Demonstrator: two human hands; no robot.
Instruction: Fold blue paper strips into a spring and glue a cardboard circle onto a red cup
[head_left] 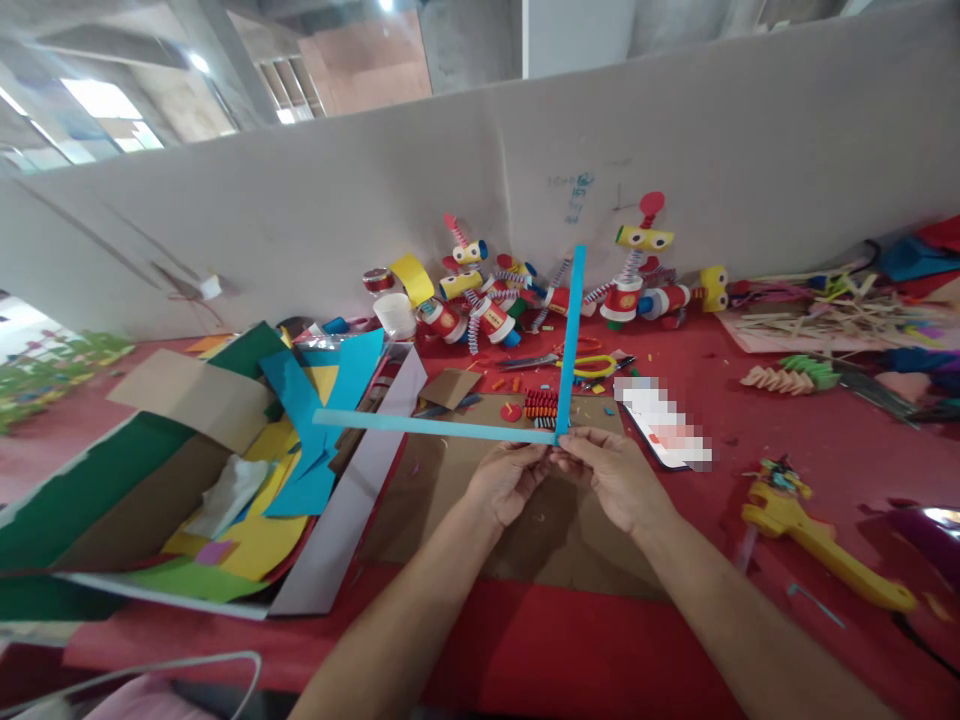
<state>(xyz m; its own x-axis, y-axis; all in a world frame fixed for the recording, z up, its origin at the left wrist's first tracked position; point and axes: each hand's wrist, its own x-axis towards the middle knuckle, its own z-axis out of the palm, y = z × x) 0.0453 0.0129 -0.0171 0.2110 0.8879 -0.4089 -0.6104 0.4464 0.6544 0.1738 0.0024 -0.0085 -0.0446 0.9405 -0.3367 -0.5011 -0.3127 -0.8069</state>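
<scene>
Two narrow paper strips meet at a corner between my hands, forming an L. The light blue paper strip (435, 427) stretches out to the left, and the bright blue paper strip (571, 345) rises upward. My left hand (510, 478) pinches the corner from the left. From the right, my right hand (606, 470) has thumb and fingers closed on the same joint. Below the hands lies a brown cardboard sheet (420, 500) on the red table covering. Just behind the joint sit folded red and orange paper springs (541, 403).
At left stands a box (330, 540) of coloured paper scraps. Scissors (592, 362) lie beyond the hands, a phone (654, 425) to their right. A yellow glue gun (825, 540) rests at right. Several paper robot figures (626, 295) line the grey partition (337, 190).
</scene>
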